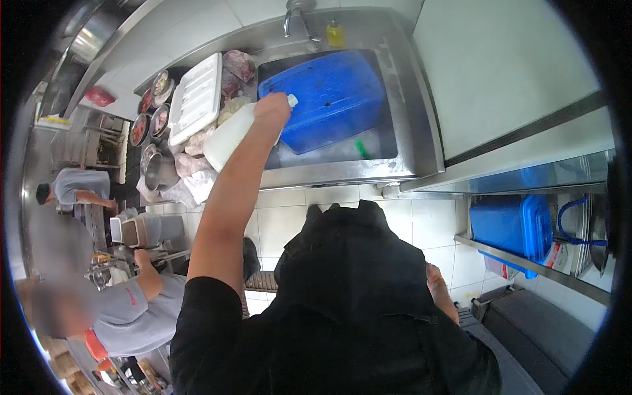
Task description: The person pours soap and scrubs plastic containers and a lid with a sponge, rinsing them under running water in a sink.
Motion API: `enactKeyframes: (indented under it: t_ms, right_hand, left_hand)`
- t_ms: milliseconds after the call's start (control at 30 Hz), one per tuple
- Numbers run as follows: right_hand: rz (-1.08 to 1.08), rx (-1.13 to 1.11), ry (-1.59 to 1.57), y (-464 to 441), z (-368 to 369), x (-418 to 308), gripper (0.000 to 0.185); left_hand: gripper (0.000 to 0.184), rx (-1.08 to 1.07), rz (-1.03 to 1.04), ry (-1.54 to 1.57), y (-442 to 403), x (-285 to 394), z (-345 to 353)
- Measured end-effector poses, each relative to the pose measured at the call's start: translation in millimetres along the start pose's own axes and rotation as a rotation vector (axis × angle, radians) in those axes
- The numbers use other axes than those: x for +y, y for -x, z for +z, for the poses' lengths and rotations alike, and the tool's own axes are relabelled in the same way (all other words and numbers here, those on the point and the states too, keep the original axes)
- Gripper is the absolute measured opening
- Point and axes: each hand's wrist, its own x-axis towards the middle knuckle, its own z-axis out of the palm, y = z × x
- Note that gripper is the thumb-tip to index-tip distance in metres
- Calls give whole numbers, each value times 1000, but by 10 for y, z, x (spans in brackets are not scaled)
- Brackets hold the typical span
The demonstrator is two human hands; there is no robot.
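My left hand [272, 109] is closed around the top of a white plastic jug [227, 139], which lies tilted by the sink's left edge. The jug's pale cap [292, 101] shows just past my fingers, beside a blue plastic tub [326, 99]. That tub sits bottom-up in the steel sink [401, 141]. A small green object [361, 149] lies in the suds near it. Down at my right side hangs my right hand [435, 279], partly hidden by my black clothing. Its fingers are too hidden to judge.
Left of the sink are bagged meat [239, 64], a white ridged tray [197, 97] and metal bowls [160, 172]. A tap [295, 16] and yellow soap bottle [335, 33] stand behind. Two co-workers [141, 309] are at left. Another blue tub [503, 227] rests on the right shelf.
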Motion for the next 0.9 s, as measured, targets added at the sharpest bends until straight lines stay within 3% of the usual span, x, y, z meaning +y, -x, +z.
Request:
enactKeyframes:
  t_ms: [200,267,367,433,500,567,733,833,900]
  right_hand:
    - [19,31,26,298,650,43,35]
    - [-181,-56,204,391,758,-96,35]
    - [-114,64,233,669,1107,-588,32]
    - [-290,93,316,601,1162,-547,33]
    - [-151,191,16,592,1305,-610,36]
    - [-147,223,-28,752,1428,-662,39]
    - [-85,224,-71,985,1675,-344,39]
    - [-173,282,143,595,1643,296,50]
    - [-321,132,483,52,1339,897,57]
  left_hand:
    - [31,-14,165,-45,-250,9,50]
    - [32,-75,182,-62,-371,2,52]
    - [33,-7,233,-19,-564,-47,160]
    - [34,-16,260,-30,-698,-18,162]
    - [34,-21,286,-50,-794,25,143]
    - [34,-20,314,-81,-831,97,64]
    - [33,-1,381,-107,-939,207,-67]
    - [36,46,405,-140,-1189,238,-27]
    - [36,20,406,-163,-1240,309,-19]
